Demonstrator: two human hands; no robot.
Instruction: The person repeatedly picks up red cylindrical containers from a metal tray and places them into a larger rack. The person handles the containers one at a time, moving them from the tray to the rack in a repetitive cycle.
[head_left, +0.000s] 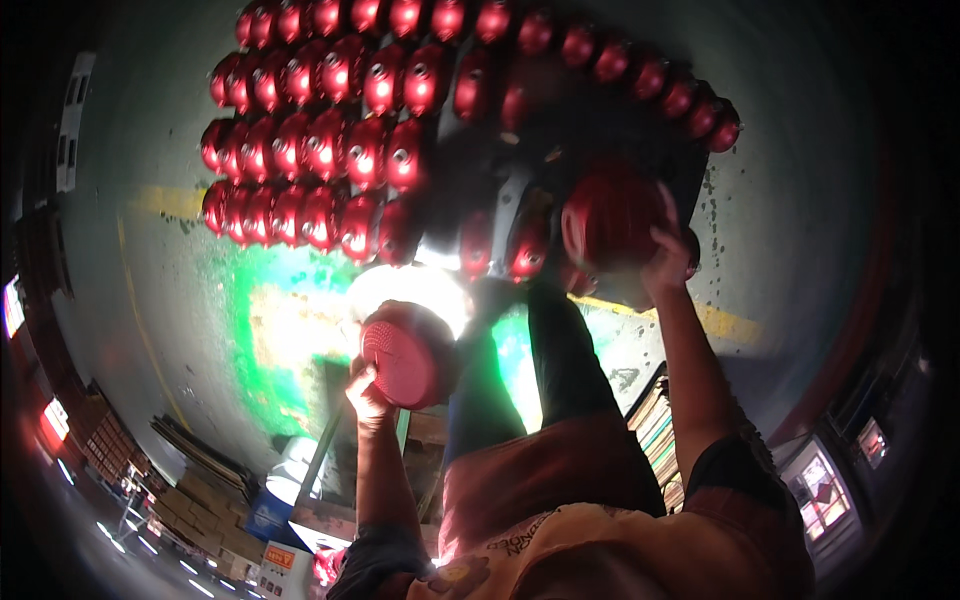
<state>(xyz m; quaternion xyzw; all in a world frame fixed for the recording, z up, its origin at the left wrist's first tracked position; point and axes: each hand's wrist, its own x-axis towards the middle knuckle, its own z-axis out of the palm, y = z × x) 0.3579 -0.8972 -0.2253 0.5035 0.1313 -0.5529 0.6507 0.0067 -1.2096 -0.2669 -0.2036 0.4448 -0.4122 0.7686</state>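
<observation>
In my left hand [368,393] is a red round pot [408,352], tilted so that its dotted flat base shows. My fingers grip it at its left rim, and it hangs in front of my left leg. Further out to the right, my right hand [670,265] holds a second red pot [608,215] by its right side, over the near right part of a dark surface [685,165]. This pot is partly in shadow and slightly blurred. Just left of it, another red pot [528,245] stands on edge.
Several rows of shiny red pots [384,80] stand on edge ahead, many with a small metal stud. Strong light glares on the green floor [250,330]. Cardboard boxes [205,520] and a blue container [268,515] are at the lower left; stacked sheets [655,440] lie by my right leg.
</observation>
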